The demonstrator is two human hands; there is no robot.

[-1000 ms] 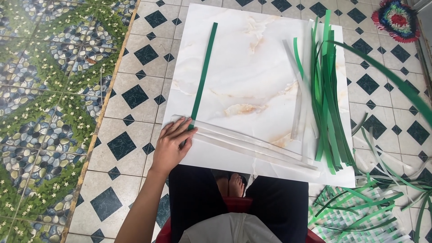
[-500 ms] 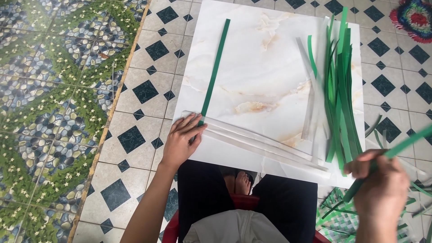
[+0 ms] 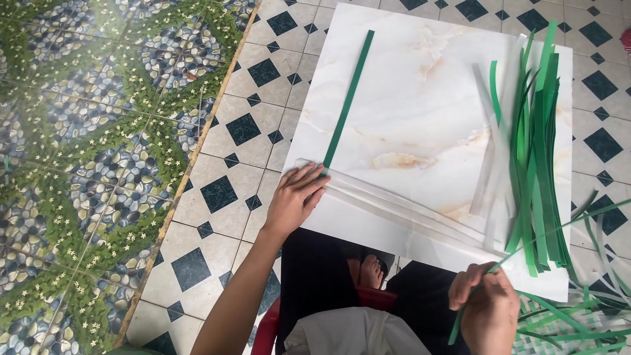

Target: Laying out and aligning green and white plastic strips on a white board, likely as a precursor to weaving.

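Observation:
A white marbled board (image 3: 420, 112) lies on the tiled floor in front of me. My left hand (image 3: 294, 200) presses flat on the near left ends of several whitish strips (image 3: 407, 212) that run across the board's front. One dark green strip (image 3: 348, 100) lies straight up the board from under that hand. My right hand (image 3: 485, 310) is closed on a thin green strip (image 3: 559, 230) that slants up to the right. A pile of green strips (image 3: 536, 151) covers the board's right side.
Black-and-white diamond tiles (image 3: 243, 128) surround the board, with a pebble-and-flower patterned floor (image 3: 85, 151) to the left. More loose green strips and a woven patch (image 3: 578, 322) lie at the lower right. My feet and a red stool edge (image 3: 368, 269) show below the board.
My right hand has come into view at the lower right holding a green strip and drawn it nearer. My left hand has stayed pressed on the whitish strips.

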